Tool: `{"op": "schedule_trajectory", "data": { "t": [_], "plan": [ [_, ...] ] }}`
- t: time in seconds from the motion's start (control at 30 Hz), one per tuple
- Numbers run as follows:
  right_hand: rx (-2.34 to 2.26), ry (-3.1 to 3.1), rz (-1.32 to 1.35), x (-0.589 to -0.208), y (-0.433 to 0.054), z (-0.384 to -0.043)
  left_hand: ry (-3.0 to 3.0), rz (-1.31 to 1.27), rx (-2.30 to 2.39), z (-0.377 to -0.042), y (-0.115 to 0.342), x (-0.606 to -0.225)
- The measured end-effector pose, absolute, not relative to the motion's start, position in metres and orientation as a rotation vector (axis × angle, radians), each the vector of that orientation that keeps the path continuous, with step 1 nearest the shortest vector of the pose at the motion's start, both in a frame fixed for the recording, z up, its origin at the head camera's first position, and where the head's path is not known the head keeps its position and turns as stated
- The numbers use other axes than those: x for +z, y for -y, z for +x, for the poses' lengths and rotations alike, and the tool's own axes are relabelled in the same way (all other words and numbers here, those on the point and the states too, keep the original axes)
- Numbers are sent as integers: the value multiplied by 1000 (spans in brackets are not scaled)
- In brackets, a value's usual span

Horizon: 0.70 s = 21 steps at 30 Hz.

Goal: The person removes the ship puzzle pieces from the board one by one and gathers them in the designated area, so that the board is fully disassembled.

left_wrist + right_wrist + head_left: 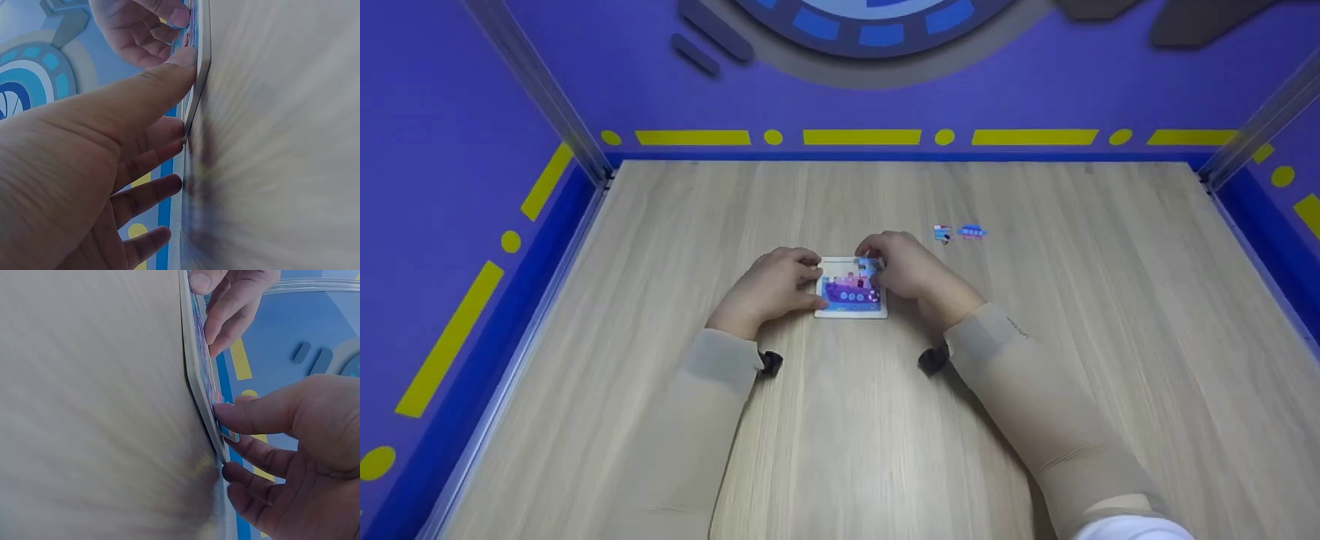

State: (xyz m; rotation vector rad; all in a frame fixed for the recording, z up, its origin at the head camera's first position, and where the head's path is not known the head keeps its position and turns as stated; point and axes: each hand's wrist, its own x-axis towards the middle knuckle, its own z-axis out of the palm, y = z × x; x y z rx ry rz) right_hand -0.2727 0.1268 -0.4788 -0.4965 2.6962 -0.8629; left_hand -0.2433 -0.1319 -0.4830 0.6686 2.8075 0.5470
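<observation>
Two hands meet over a small puzzle tray (851, 315) at the centre of the frame, with one piece in play near its upper right corner.
The left hand (772, 289) lies spread along the tray's left edge, thumb over the rim, fingers fairly straight; the right hand (913, 270) is drawn narrow, pinching a puzzle piece (230, 437) that looks tilted in the right wrist view. Joined ship pieces (851, 295) fill the tray's lower part; its upper left shows bare. Pressed down while tilted, the piece could jam on its neighbours or lift them. If the left hand's light contact gave way, the tray could skid on the counter (840, 427). Two loose pieces (973, 232), right of centre and above the right hand, could be knocked by a careless sweep.
</observation>
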Motion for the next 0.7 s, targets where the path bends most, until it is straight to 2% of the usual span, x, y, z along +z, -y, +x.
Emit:
{"op": "schedule_trajectory", "data": {
  "t": [0.7],
  "plan": [
    [-1086,-2585,-369,-477,-139,-279,-2809,714,532,-245,132,-483]
  ]
}}
